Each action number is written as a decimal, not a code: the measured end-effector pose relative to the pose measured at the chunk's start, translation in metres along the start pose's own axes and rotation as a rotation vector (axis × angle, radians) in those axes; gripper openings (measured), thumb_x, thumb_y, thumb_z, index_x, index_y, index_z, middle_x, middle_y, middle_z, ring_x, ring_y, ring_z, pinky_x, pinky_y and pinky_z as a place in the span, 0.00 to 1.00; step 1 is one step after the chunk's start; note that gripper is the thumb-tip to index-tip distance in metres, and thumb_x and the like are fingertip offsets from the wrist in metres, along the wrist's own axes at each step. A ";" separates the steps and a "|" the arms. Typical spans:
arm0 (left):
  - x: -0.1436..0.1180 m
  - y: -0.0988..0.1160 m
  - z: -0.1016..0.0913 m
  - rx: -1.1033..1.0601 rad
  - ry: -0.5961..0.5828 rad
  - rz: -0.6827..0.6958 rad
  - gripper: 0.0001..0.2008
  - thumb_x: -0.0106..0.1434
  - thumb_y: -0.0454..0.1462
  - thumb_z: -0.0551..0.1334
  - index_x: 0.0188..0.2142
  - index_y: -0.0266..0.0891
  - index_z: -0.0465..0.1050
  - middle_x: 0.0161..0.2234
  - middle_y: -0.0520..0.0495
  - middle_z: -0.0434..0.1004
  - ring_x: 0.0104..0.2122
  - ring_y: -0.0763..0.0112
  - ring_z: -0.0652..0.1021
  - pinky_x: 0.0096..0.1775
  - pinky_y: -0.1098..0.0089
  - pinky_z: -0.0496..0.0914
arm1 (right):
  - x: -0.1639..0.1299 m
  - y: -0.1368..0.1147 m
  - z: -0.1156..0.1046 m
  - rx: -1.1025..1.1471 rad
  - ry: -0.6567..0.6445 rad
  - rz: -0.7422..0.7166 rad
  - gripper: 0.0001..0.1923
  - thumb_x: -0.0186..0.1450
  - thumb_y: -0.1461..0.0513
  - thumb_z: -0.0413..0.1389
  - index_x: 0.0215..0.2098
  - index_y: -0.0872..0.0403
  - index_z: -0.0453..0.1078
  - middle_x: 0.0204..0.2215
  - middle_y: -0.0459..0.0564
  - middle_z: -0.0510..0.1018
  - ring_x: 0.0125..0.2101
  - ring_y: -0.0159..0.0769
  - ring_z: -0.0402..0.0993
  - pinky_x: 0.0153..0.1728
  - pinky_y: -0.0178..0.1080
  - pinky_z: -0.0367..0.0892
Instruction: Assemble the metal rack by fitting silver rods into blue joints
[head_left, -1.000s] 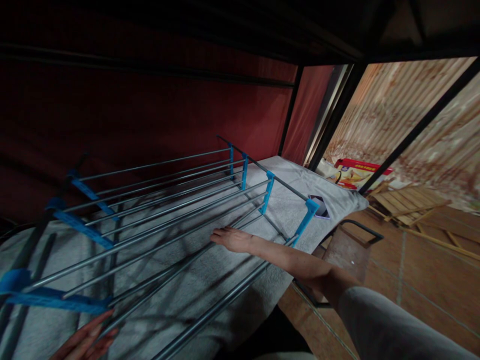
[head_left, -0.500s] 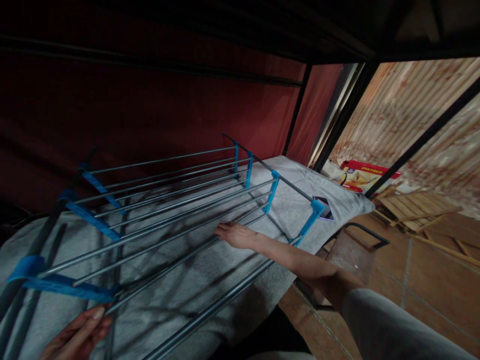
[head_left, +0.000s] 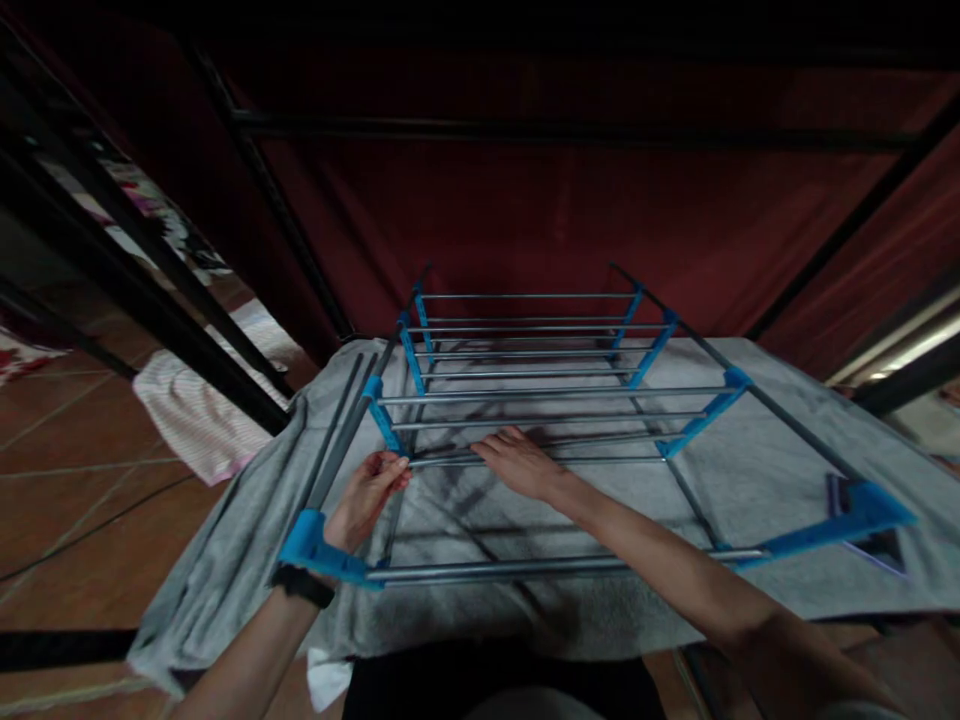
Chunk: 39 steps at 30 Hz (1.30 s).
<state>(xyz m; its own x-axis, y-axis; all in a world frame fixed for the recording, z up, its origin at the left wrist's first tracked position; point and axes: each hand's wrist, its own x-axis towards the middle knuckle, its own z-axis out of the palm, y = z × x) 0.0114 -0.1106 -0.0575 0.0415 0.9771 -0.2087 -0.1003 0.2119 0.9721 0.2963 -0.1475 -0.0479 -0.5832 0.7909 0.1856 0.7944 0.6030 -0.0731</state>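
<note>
A person works with both bare hands at a metal rack (head_left: 559,394) with blue brackets, set on a grey blanket (head_left: 232,585) before a dark red backdrop (head_left: 555,210). The left hand (head_left: 369,495), a black band (head_left: 304,585) on its wrist, pinches the near end of a thin metal bar (head_left: 444,461) between fingertips, right at the lower tip of a left-side blue bracket (head_left: 385,425). The right hand (head_left: 517,464) rests on the same bar farther along, its fingers close together; whether they wrap around it cannot be told. Half a second on, the view has swung left to face the rack squarely, bringing in a striped cloth (head_left: 191,415), and both hands remain at the bar. Its left end now appears lined up with the bracket, suggesting a fitting at or near completion, though the fingertips hide whether it is seated. The opposite bracket (head_left: 705,415) stands untouched.
</note>
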 end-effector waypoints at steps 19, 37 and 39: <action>0.028 -0.019 -0.010 0.186 0.040 0.259 0.34 0.46 0.45 0.77 0.50 0.41 0.68 0.38 0.51 0.76 0.40 0.65 0.76 0.42 0.67 0.70 | 0.030 -0.005 0.015 0.122 -0.157 0.100 0.26 0.68 0.75 0.42 0.60 0.53 0.65 0.54 0.57 0.72 0.51 0.41 0.73 0.51 0.45 0.70; 0.055 -0.024 -0.016 0.211 -0.170 0.189 0.21 0.47 0.48 0.75 0.37 0.39 0.77 0.34 0.48 0.77 0.37 0.62 0.74 0.44 0.64 0.67 | 0.032 0.007 0.026 0.189 -0.194 0.148 0.31 0.68 0.75 0.41 0.66 0.51 0.62 0.59 0.57 0.71 0.57 0.40 0.71 0.57 0.46 0.66; 0.055 -0.023 -0.016 0.210 -0.177 0.185 0.22 0.47 0.48 0.76 0.37 0.38 0.77 0.34 0.48 0.78 0.36 0.62 0.75 0.44 0.63 0.67 | 0.031 0.008 0.027 0.185 -0.196 0.146 0.32 0.68 0.75 0.41 0.66 0.51 0.62 0.60 0.57 0.71 0.57 0.40 0.71 0.58 0.45 0.66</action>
<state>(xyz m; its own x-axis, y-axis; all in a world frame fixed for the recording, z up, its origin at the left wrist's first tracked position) -0.0003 -0.0616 -0.0928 0.2157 0.9762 -0.0229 0.0843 0.0048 0.9964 0.2794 -0.1152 -0.0690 -0.5008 0.8650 -0.0310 0.8385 0.4760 -0.2654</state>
